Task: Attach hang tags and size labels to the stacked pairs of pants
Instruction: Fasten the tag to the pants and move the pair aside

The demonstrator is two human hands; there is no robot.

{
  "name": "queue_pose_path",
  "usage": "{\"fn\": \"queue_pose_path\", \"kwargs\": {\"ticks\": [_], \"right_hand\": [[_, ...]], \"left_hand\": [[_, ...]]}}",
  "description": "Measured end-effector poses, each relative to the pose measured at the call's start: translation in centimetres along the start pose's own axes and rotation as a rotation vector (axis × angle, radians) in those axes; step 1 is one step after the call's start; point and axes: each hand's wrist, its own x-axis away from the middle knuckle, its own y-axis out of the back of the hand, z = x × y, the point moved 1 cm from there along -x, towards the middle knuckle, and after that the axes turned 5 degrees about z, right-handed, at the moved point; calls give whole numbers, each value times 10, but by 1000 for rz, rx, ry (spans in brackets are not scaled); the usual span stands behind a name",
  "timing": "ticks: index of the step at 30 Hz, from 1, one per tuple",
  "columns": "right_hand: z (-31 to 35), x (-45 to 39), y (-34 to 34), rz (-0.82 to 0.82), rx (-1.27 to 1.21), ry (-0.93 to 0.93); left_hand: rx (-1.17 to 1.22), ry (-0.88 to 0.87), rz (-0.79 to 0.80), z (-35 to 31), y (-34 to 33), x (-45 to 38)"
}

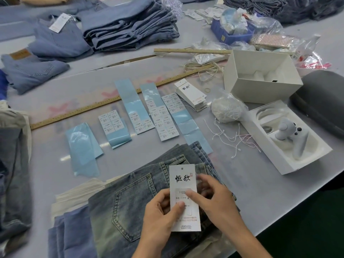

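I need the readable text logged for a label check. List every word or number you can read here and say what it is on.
"恒欣": hang tag held by the left hand and right hand.
"1103": size label on that tag; its smaller print is blurred.
"恒欣": top of the tag stack.
"1103#": sticker sheets; the rest is too small.
Ruler markings: unreadable.

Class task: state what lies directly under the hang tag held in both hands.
Under the hang tag, held by the left hand and right hand, lie stacked jeans. The denim directly behind the tag is covered.
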Motion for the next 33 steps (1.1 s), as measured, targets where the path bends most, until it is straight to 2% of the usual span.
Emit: {"fn": "queue_pose_path", "kwargs": {"ticks": [2, 4, 6, 8, 11, 16, 19, 24, 26, 29, 31, 33], "right_hand": [[2, -3, 1, 98, -37, 10], [3, -3, 2, 94, -75, 11], [3, -3, 2, 74, -111, -12], [2, -1, 1, 82, -46, 24], [2, 7, -4, 179, 52, 94], [8, 10, -8, 246, 104, 96], [14, 9, -15, 235, 81, 105], [17, -5, -6, 374, 34, 97], [14, -20, 5, 281, 19, 112], [4, -71, 30, -9, 23, 123], [-9, -119, 49, -193, 17, 58], [-22, -169, 66, -298, 51, -21]], "left_hand": [[3, -1, 55, -1, 1, 1], [-12, 17, 133, 0, 1, 1], [-32, 15, 145, -1, 0, 0], [-25, -5, 80, -4, 0, -2], [9, -15, -19, -12, 1, -7], [110, -5, -147, -19, -4, -17], [113, 0, -191, -21, -7, -21], [133, 22, -295, -22, 1, -32], [125, 40, -277, -23, 6, -36], [38, 54, -194, -24, 12, -40], [-31, 54, -138, -25, 14, -42], [-80, 45, -116, -29, 14, -45]]}}
